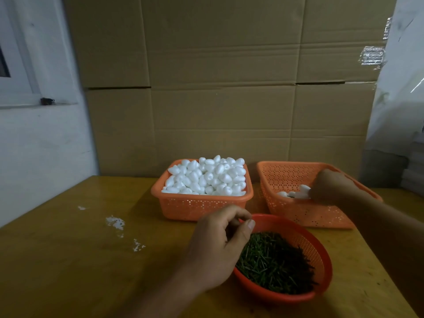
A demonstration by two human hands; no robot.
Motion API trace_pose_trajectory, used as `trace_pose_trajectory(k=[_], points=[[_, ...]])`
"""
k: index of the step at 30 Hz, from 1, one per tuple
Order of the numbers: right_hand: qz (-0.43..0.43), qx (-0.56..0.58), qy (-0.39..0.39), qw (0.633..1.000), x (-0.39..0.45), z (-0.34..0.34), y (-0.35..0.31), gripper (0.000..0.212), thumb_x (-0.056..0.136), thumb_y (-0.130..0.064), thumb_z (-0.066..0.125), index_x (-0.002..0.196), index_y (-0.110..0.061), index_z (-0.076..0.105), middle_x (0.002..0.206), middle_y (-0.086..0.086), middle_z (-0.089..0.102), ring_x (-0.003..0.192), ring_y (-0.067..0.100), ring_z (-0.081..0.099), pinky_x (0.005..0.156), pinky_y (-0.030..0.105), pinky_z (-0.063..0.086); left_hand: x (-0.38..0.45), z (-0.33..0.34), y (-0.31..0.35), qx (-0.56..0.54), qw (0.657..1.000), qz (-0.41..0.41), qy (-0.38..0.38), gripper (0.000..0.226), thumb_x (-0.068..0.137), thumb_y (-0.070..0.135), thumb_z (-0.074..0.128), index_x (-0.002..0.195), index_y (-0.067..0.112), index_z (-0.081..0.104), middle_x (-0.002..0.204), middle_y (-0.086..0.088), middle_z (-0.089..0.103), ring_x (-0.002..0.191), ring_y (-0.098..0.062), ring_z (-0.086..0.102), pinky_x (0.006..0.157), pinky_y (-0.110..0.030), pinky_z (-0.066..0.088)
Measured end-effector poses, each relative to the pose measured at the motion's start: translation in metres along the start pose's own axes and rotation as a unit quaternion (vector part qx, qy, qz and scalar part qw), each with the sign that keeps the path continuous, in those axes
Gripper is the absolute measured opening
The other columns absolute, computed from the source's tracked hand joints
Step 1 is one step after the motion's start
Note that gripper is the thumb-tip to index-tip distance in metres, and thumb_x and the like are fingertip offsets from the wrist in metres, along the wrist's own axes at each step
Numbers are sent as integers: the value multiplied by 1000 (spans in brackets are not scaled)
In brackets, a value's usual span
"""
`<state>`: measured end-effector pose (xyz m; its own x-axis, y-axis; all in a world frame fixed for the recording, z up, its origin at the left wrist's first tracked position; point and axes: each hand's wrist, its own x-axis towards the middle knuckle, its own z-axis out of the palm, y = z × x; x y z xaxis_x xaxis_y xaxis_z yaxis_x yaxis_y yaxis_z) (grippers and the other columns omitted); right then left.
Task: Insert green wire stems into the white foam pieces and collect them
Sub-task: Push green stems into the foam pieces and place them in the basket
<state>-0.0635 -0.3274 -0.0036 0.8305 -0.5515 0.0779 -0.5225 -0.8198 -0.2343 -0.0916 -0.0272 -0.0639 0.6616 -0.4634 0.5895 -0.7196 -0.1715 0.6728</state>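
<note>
A rectangular orange basket (202,206) at the table's middle is heaped with white foam pieces (206,176). In front of it a round red basket (321,255) holds a pile of green wire stems (273,260). My left hand (218,246) hovers over that basket's left rim, thumb and forefinger pinched together, with no stem visible between them. My right hand (332,187) reaches into a second orange basket (298,214) on the right, its fingers closed on a white foam piece (304,191). A few more foam pieces (283,193) lie on this basket's floor.
White foam crumbs (115,222) are scattered on the yellow wooden table (68,260) to the left. Large cardboard boxes (229,99) stand against the table's far edge. A white wall with a window frame is on the left, and plastic sheeting (401,88) hangs at right.
</note>
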Motion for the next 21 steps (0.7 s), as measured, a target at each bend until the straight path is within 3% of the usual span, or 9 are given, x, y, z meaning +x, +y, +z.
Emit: trace_pose_trajectory(k=[5,8,12,16,18,21], points=[[-7,13,50,999,-5,-8,-11,6,92,-13,59,89,-10,64,86,8,67,72,22,66,67,34,61,0,0,-1,3,1000,8,15,14,94,36,62,83,27,63,67,15,58,59,-5,54,54,-22,42],[-16,59,93,994,-17,-10,-13,17,94,-10,55,84,-8,68,80,7,70,61,21,66,51,29,52,1,-2,-1,4,999,2,32,26,94,33,64,72,24,53,59,11,52,54,-5,47,51,-24,39],[-101,144,129,976,-56,-7,-14,30,96,-6,53,114,-23,71,97,1,75,44,7,61,38,20,42,3,-3,-6,24,998,-14,53,40,94,21,68,64,19,42,54,10,40,52,-6,39,52,-25,35],[-167,277,120,939,-107,9,-17,42,94,2,52,118,-28,67,89,-12,73,38,7,57,35,13,37,10,-9,-13,43,995,-36,82,36,93,17,70,67,16,45,56,9,43,52,-6,41,51,-24,37],[-189,293,108,931,-130,20,-21,41,92,0,57,118,-30,68,91,-16,72,44,5,57,40,13,41,17,-15,-15,49,993,-58,89,26,92,14,70,76,23,51,61,12,53,56,-4,51,54,-20,43],[-220,241,126,937,-147,33,-28,36,88,-9,65,114,-34,72,95,-20,70,84,-1,60,77,13,46,39,-25,-21,78,988,-82,107,14,94,10,67,89,22,62,72,11,61,66,2,58,59,-10,45]])
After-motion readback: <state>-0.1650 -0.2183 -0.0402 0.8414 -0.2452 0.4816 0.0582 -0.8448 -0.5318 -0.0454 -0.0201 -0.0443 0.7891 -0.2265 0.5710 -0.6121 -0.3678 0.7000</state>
